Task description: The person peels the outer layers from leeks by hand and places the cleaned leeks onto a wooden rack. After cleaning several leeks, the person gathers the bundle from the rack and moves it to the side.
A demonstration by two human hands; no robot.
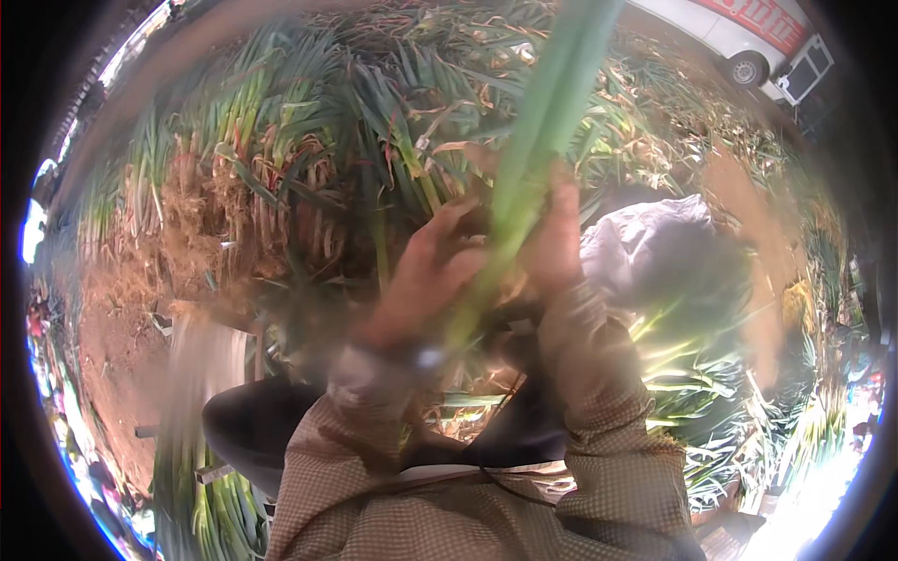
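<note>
A long green onion (552,103) slants up in front of my hands, its broad green leaves reaching the top edge and its paler lower part blurred. My left hand (430,271) is beside it on the left, fingers curled in against the stalk. On the other side my right hand (558,238) is closed around the stalk, its thumb side up. Motion smears both hands, and the stalk covers part of the fingers. Behind and beyond them lie heaped green onions (393,103).
Bundles with roots and red ties (196,196) stand at the left. A whitish cloth or sack (645,234) is right of my hands, with more green onions (697,365) below it. A white vehicle (739,37) is parked far right. Bare brown soil (112,374) shows at left.
</note>
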